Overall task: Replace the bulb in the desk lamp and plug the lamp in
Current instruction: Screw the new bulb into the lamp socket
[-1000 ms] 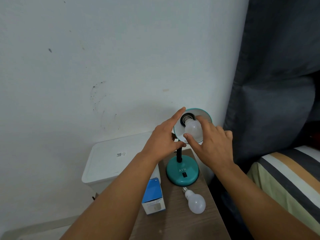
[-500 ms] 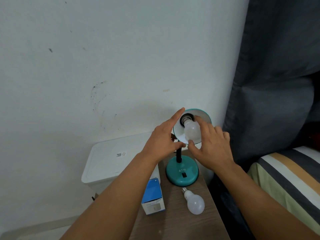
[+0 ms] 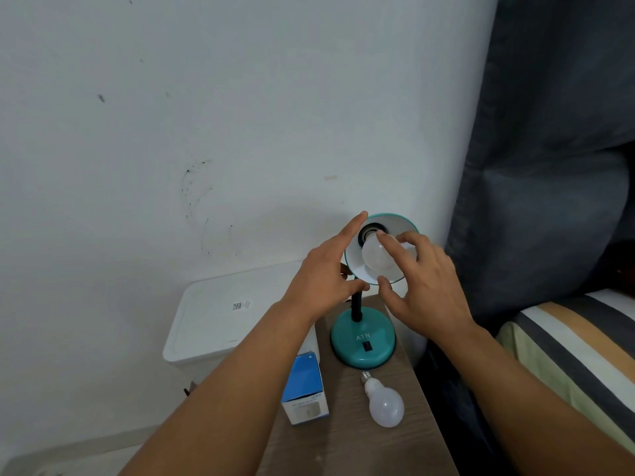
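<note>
Narrow wooden table point(image 3: 347, 438) by white wall holds teal lamp point(image 3: 363, 341), shade tipped toward the person for access. Left hand point(image 3: 326, 273), fingers straight, steadies shade rim point(image 3: 405, 223) — right hand point(image 3: 426, 286) pinches bulb point(image 3: 372, 257) in socket w/ thumb & fingertips, prob. screwing it. Spare bulb point(image 3: 385, 401) lies near base, beside blue box point(image 3: 305, 389).

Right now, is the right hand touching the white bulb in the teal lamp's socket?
Touching. Head view: right hand fingertips rest on the white bulb.

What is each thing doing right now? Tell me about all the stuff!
Teal desk lamp: upright, unlit.
White bulb in the shade: in the socket, pinched by right hand.
Left hand: steadying the shade's rim.
Loose white bulb: lying on wooden table.
Blue-and-white bulb box: lying flat.
</note>
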Action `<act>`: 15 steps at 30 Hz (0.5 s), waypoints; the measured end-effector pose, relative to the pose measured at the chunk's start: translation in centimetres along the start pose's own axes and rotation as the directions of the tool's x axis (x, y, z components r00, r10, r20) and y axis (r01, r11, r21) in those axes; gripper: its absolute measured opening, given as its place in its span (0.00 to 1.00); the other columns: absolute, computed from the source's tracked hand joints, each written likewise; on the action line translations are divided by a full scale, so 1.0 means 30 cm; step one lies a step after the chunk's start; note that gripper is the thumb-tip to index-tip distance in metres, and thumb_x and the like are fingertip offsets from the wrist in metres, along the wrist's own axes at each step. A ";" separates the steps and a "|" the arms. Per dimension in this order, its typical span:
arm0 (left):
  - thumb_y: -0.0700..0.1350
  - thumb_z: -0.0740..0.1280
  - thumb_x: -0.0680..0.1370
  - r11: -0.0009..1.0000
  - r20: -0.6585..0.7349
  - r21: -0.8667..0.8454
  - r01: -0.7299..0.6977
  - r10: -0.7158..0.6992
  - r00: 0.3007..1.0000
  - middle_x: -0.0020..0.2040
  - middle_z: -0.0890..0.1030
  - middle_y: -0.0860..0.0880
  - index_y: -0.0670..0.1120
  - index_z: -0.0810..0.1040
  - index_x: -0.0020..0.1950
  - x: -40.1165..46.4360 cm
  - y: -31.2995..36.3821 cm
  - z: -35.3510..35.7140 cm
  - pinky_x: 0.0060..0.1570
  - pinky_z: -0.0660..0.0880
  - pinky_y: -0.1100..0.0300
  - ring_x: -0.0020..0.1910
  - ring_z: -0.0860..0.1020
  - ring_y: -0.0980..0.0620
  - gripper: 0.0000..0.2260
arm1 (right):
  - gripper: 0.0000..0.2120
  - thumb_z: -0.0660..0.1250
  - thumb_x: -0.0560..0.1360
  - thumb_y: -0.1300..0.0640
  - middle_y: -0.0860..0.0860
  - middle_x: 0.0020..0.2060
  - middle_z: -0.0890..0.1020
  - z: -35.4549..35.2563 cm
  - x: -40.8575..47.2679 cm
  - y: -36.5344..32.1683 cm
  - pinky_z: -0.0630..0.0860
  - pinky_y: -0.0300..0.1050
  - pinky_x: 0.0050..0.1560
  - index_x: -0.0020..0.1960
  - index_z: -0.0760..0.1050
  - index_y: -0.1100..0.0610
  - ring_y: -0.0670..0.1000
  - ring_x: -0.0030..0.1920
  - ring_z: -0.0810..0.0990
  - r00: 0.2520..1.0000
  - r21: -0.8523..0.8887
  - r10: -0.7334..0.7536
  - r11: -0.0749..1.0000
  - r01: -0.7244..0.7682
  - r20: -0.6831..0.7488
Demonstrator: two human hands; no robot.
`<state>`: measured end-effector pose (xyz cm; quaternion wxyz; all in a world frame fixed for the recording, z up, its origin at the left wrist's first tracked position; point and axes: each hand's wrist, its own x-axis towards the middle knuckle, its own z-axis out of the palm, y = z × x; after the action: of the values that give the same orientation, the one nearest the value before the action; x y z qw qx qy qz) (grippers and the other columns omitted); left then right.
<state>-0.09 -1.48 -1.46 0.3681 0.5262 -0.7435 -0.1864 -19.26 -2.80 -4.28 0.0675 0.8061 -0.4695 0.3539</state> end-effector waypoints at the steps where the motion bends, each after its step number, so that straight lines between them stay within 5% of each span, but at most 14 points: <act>1: 0.43 0.80 0.71 1.000 0.000 -0.003 -0.002 0.002 1.000 0.68 0.76 0.57 0.69 0.55 0.79 0.000 0.000 0.001 0.53 0.79 0.66 0.53 0.82 0.52 0.47 | 0.32 0.68 0.73 0.48 0.54 0.64 0.71 -0.003 -0.002 0.000 0.74 0.54 0.51 0.75 0.63 0.48 0.55 0.54 0.74 1.000 -0.008 -0.006 1.000 0.006 0.002; 15: 0.44 0.80 0.71 1.000 0.002 0.017 -0.005 0.005 1.000 0.67 0.77 0.54 0.69 0.54 0.78 0.003 -0.006 0.006 0.53 0.81 0.62 0.51 0.82 0.49 0.48 | 0.30 0.75 0.69 0.43 0.54 0.62 0.73 0.003 0.016 0.009 0.74 0.52 0.55 0.66 0.72 0.55 0.55 0.57 0.73 0.996 0.099 0.045 0.994 -0.038 -0.071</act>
<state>-0.13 -1.67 -1.68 0.3633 0.5272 -0.7468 -0.1798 -19.29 -3.33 -4.10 0.0380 0.7849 -0.4657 0.4071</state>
